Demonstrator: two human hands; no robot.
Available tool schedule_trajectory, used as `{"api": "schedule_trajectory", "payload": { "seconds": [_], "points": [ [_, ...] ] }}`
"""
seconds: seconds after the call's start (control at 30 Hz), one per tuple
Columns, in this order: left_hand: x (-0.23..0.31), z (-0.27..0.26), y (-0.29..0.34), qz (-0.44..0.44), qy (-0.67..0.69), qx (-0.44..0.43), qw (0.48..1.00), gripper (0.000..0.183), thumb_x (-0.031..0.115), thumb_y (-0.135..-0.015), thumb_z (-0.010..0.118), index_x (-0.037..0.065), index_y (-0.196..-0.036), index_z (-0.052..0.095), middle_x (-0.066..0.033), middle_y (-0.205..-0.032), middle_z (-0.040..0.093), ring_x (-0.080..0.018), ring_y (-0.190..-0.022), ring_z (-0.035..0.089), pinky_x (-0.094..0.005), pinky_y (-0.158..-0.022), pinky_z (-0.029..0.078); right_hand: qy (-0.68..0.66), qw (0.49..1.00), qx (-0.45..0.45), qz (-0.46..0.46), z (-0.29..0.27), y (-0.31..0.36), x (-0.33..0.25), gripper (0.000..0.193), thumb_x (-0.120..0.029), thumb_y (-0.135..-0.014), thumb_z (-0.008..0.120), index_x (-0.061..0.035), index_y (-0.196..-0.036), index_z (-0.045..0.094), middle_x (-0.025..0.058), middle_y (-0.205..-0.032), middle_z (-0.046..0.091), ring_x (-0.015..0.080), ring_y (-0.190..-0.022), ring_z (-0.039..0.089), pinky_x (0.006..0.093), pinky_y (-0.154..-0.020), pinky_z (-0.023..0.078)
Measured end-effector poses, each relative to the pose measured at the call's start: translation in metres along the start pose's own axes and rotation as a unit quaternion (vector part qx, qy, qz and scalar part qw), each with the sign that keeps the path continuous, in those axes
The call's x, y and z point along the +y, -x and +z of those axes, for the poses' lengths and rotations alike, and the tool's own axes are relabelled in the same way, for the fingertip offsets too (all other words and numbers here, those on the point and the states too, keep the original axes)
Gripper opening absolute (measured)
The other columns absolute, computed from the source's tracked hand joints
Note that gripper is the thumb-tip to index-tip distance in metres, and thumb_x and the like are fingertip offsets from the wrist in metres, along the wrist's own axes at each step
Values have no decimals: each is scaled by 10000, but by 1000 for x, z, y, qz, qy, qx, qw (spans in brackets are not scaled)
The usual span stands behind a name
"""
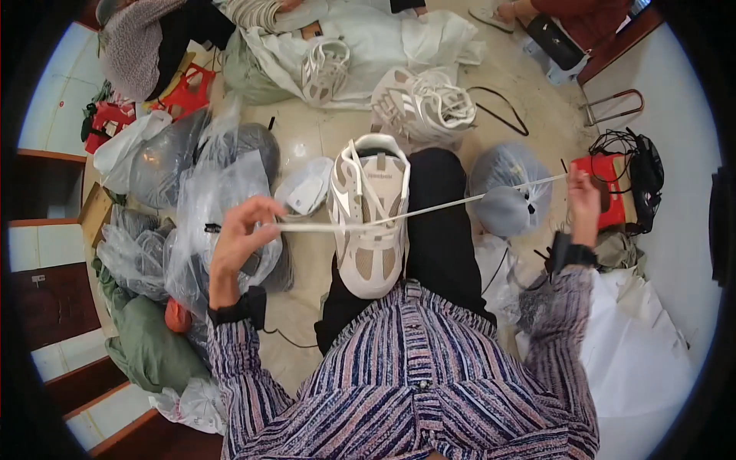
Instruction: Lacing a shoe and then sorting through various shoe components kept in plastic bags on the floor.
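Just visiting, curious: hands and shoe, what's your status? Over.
Left hand, right hand: gripping lace, stretched straight. Shoe on lap, top facing up. Nothing seen blocking either hand.

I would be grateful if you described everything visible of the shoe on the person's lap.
The shoe is an off-white sneaker with tan, mesh-looking panels and a marking on its tongue. It rests upper side up over the black trousers, toe toward the wearer, opening away. Its pale lace stretches to both sides, pinched by the left hand and the right hand; neither hand touches the shoe's body. The underside is hidden.
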State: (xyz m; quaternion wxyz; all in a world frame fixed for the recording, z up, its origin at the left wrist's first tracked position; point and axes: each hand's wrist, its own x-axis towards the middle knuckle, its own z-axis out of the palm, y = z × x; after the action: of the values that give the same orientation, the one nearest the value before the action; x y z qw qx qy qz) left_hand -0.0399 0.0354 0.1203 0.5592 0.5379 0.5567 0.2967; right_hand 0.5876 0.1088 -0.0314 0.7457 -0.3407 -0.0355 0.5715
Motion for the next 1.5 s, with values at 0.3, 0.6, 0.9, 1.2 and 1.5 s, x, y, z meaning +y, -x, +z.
{"api": "schedule_trajectory", "payload": {
  "seconds": [0.3, 0.6, 0.9, 1.2, 1.5],
  "points": [
    [-49, 67, -18, -3, 23, -113, 993, 233, 28, -763, 570, 43, -993, 533, 49, -711, 490, -43, -660, 453, -191, -619, 358, 731, 677, 52, -77, 22, 10, -51, 294, -62, -841, 448, 21, -1123, 460, 174, -1001, 562, 249, -926, 582, 295, -739, 495],
    [-13, 69, -19, 64, 47, -114, 990, 250, 16, -735, 573, 23, -979, 518, 16, -805, 525, -75, -765, 503, -213, -720, 389, 707, 390, -485, -335, 174, 184, 196, 185, -192, -721, 655, -79, -863, 619, 69, -857, 535, 248, -897, 483, 373, -749, 401],
    [-23, 80, -27, 222, -82, -70, 969, 384, -27, -682, 557, 73, -1053, 544, -21, -927, 541, -151, -881, 501, -275, -791, 384, 779, 516, -314, -168, 157, 158, 149, 162, -204, -823, 548, -44, -835, 562, 141, -804, 575, 331, -754, 563, 385, -650, 449],
    [2, 91, -72, 391, -520, -100, 752, 194, 91, -704, 597, 104, -887, 535, -65, -882, 507, -235, -913, 475, -354, -857, 347, 684, 518, -464, -221, 144, 145, 131, 173, -178, -751, 635, -13, -744, 584, 123, -686, 541, 283, -670, 520, 350, -586, 409],
    [17, 95, -66, 416, -588, -131, 681, 117, 59, -710, 539, 79, -821, 509, -72, -853, 488, -256, -919, 462, -374, -884, 341, 757, 428, -361, -336, 133, 159, 145, 123, -162, -723, 630, -60, -790, 621, 94, -815, 547, 282, -828, 506, 383, -706, 400]
  ]
}}
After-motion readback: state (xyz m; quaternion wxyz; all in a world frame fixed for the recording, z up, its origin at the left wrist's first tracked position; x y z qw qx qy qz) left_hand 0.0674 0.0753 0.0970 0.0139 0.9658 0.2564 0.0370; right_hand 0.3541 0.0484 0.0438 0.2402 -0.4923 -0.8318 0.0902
